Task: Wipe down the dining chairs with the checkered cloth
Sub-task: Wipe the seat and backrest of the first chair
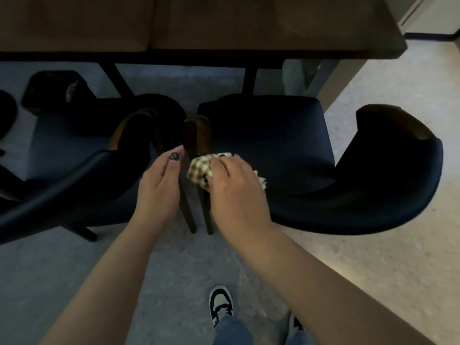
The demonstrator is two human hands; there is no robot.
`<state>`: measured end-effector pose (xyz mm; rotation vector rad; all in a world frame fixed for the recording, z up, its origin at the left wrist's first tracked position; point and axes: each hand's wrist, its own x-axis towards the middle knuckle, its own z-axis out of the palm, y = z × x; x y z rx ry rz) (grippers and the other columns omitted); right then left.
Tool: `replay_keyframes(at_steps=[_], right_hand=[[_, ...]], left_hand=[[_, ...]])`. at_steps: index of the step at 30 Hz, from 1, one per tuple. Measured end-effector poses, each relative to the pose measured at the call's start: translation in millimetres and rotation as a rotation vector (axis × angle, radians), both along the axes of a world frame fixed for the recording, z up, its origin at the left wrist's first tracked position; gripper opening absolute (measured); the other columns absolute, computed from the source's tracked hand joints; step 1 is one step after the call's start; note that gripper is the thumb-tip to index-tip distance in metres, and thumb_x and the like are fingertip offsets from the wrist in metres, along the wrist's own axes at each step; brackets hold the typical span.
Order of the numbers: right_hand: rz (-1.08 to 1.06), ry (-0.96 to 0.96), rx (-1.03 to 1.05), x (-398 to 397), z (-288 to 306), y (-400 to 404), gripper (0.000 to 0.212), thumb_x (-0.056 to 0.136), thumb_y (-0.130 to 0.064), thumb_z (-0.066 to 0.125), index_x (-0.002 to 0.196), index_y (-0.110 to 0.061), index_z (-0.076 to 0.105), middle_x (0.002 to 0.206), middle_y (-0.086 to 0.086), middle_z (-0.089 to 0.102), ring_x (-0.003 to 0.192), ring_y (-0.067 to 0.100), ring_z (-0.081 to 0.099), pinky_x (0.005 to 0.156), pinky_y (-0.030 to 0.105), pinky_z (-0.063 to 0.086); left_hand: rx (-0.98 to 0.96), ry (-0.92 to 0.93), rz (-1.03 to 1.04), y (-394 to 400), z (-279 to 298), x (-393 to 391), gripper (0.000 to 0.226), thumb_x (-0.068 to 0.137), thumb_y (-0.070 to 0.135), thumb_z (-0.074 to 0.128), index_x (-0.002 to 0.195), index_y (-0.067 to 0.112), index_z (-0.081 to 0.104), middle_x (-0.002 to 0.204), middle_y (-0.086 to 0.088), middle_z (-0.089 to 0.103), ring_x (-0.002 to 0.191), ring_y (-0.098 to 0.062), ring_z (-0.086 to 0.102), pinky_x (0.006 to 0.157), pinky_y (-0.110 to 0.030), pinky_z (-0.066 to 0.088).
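Two dark blue dining chairs with wooden arm ends stand side by side at a brown table (pixel 249 26). The right chair (pixel 273 135) is in front of me, the left chair (pixel 82 155) beside it. My right hand (pixel 234 185) grips the bunched checkered cloth (pixel 199 170) against the left wooden arm (pixel 198 135) of the right chair. My left hand (pixel 161 180) hovers just left of that arm, fingers relaxed and holding nothing.
The table's dark legs (pixel 249 80) stand behind the chairs. A third dark chair (pixel 7 115) shows at the far left edge. My sneaker (pixel 220 305) stands on speckled grey floor below. Lighter floor (pixel 398 220) stretches to the right, with a wall corner (pixel 423 18) at top right.
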<state>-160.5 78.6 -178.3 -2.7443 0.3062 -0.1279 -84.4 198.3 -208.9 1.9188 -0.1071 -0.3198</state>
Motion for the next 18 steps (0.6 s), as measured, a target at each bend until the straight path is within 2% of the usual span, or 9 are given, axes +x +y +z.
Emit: replay_keyframes(at_steps=[1,2,4,7,9,11,14,16,18], right_hand=[[0.017,0.028,0.015,9,0,1,0.037,0.098,-0.016,0.047,0.132,-0.002,0.052,0.132,0.016,0.055,0.128,0.035,0.044,0.112,0.043,0.032],[0.032,0.055,0.025,19,-1,1,0.038,0.099,-0.016,0.046,0.134,-0.003,0.05,0.134,0.014,0.052,0.13,0.033,0.041,0.113,0.041,0.029],[0.056,0.086,0.043,38,-3,1,0.039,0.098,-0.015,0.046,0.135,-0.006,0.048,0.136,0.011,0.05,0.128,0.029,0.041,0.111,0.036,0.028],[0.055,0.121,0.121,63,-4,0,0.043,0.097,-0.014,0.047,0.14,-0.008,0.043,0.141,0.009,0.044,0.125,0.025,0.042,0.103,0.031,0.032],[0.033,0.183,0.185,78,-5,-2,0.046,0.098,-0.014,0.045,0.143,-0.009,0.039,0.146,0.007,0.038,0.128,0.026,0.041,0.103,0.031,0.032],[0.005,0.245,0.241,94,-7,-5,0.045,0.099,-0.016,0.043,0.143,-0.008,0.039,0.147,0.009,0.038,0.131,0.027,0.039,0.105,0.032,0.032],[-0.053,0.284,0.32,117,-9,-12,0.039,0.099,-0.016,0.041,0.136,-0.006,0.047,0.14,0.012,0.048,0.126,0.028,0.045,0.1,0.028,0.035],[-0.058,0.268,0.358,128,-10,-17,0.035,0.097,-0.015,0.041,0.128,-0.006,0.056,0.129,0.012,0.057,0.112,0.022,0.054,0.088,0.022,0.036],[-0.047,0.253,0.359,138,-14,-23,0.034,0.097,-0.016,0.039,0.123,-0.007,0.06,0.124,0.011,0.062,0.108,0.022,0.057,0.082,0.022,0.037]], left_hand=[[-0.056,0.05,0.027,0,-1,3,0.03,0.104,0.027,0.039,0.124,0.032,0.059,0.118,0.014,0.066,0.113,0.001,0.059,0.104,-0.035,0.045],[-0.087,0.082,0.04,1,-1,6,0.028,0.103,0.03,0.039,0.119,0.034,0.061,0.121,0.01,0.066,0.115,-0.005,0.059,0.106,-0.039,0.044],[-0.115,0.132,0.044,1,0,12,0.028,0.097,0.037,0.04,0.108,0.04,0.065,0.114,0.01,0.069,0.111,-0.006,0.062,0.102,-0.038,0.047],[-0.135,0.209,0.052,4,-2,22,0.032,0.095,0.036,0.041,0.089,0.043,0.071,0.1,0.01,0.072,0.101,-0.01,0.066,0.094,-0.037,0.049],[-0.127,0.253,0.064,6,-5,28,0.03,0.097,0.034,0.042,0.084,0.035,0.069,0.098,0.002,0.069,0.096,-0.016,0.062,0.091,-0.042,0.045],[-0.125,0.287,0.064,6,-8,32,0.027,0.098,0.034,0.042,0.087,0.03,0.066,0.098,-0.003,0.064,0.093,-0.017,0.058,0.088,-0.04,0.044],[-0.125,0.32,0.095,1,-9,38,0.035,0.1,0.034,0.042,0.077,0.04,0.068,0.093,0.01,0.067,0.096,-0.011,0.061,0.091,-0.038,0.045],[-0.133,0.355,0.12,-6,-11,44,0.044,0.1,0.033,0.042,0.07,0.051,0.069,0.087,0.018,0.069,0.098,-0.009,0.063,0.093,-0.037,0.047],[-0.153,0.381,0.142,-14,-13,49,0.046,0.1,0.03,0.042,0.068,0.049,0.07,0.083,0.019,0.068,0.095,-0.007,0.063,0.094,-0.037,0.047]])
